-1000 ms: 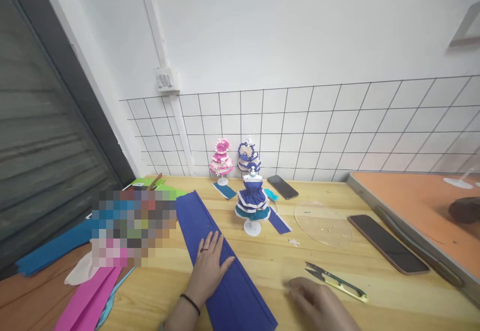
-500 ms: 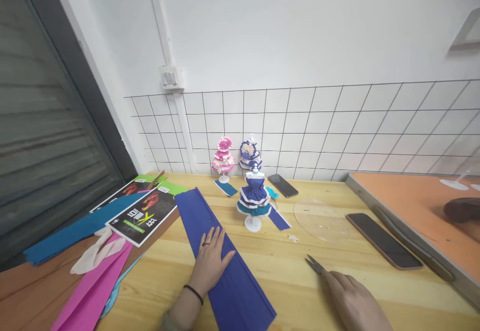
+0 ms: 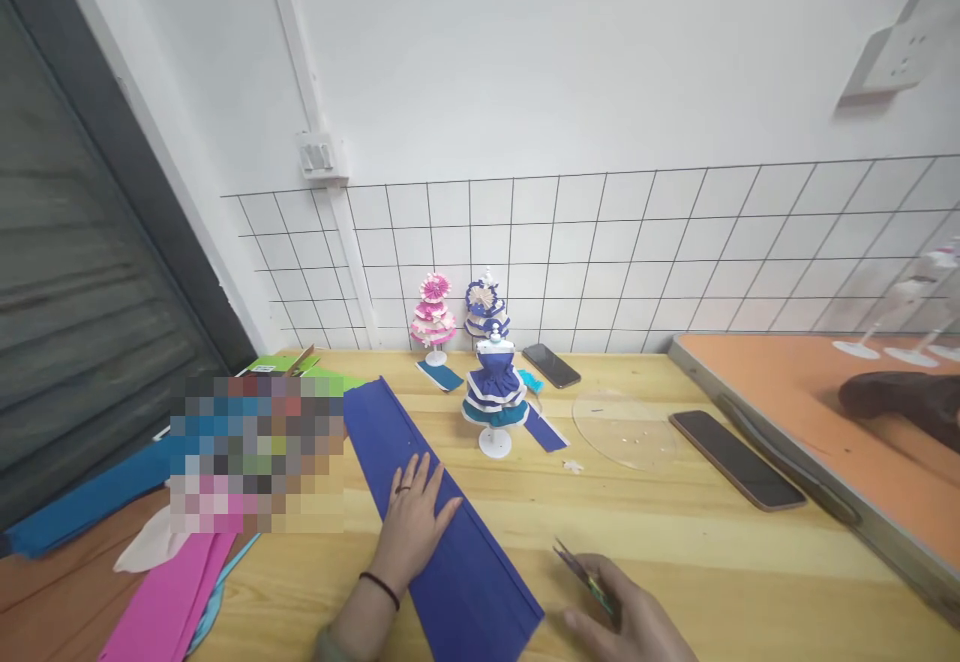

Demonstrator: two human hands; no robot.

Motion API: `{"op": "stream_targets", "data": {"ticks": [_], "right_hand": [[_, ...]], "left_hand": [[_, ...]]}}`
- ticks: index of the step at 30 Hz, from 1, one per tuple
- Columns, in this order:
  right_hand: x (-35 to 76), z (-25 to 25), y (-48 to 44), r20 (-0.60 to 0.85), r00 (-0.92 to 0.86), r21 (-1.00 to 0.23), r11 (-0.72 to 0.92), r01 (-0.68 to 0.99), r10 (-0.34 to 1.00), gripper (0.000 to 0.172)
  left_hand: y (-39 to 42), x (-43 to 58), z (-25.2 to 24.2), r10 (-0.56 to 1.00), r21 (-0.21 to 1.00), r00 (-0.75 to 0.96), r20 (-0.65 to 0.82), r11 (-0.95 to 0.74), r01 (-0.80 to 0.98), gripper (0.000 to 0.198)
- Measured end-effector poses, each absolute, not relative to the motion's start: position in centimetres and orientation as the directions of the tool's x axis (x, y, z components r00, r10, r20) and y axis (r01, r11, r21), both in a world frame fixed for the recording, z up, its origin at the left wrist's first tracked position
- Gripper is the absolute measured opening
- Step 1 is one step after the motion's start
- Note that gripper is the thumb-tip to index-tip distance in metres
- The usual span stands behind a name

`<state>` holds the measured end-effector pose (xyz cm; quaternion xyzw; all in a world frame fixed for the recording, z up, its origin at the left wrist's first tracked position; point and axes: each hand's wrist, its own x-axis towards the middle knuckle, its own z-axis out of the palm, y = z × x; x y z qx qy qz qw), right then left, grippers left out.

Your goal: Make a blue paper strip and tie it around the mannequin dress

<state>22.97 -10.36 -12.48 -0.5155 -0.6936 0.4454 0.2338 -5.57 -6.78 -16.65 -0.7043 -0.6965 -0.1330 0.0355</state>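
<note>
My left hand [image 3: 416, 520] lies flat, fingers spread, on a long strip of dark blue crepe paper [image 3: 480, 582] that runs diagonally across the wooden table. In my right hand [image 3: 630, 614], to the right of the strip, is a small pair of scissors [image 3: 589, 577] with narrow blades pointing away from me and greenish handles; they are partly hidden and slightly blurred. Beyond the hands stands a miniature dress form [image 3: 495, 382] upright on a round white base, dressed in blue, white and teal ruffles.
A pink ruffled form [image 3: 434, 317] and another blue one [image 3: 484, 304] stand behind. Two phones, one dark [image 3: 551, 365] and one larger [image 3: 735, 459], flank a clear round plate [image 3: 622, 429] with tiny pieces. Coloured paper [image 3: 180, 582] lies left; an orange table [image 3: 787, 392] adjoins right.
My right hand has moved left, closer to the blue paper, and the scissors have turned in it. The left hand stays on the paper. The view has shifted slightly right.
</note>
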Motion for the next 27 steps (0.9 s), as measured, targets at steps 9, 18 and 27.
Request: {"op": "stream_targets", "data": {"ticks": [9,18,27], "right_hand": [[18.0,-13.4,-8.1,-0.277,-0.36,-0.759,0.026,0.65,0.891,0.016],[17.7,-14.3,-8.3,-0.246,-0.332,-0.748,0.039,0.662,0.911,0.004],[17.2,-13.8,-8.3,-0.258,-0.317,-0.59,0.111,0.8,0.913,0.006]], "left_hand": [[-6.7,-5.6,-16.6,0.977,0.126,-0.013,0.214,-0.015,0.992,0.052],[-6.9,-5.7,-16.5,0.977,0.125,-0.011,0.213,-0.016,0.992,0.052],[-6.7,-5.7,-16.9,0.967,0.124,-0.004,0.257,-0.029,0.992,0.053]]}}
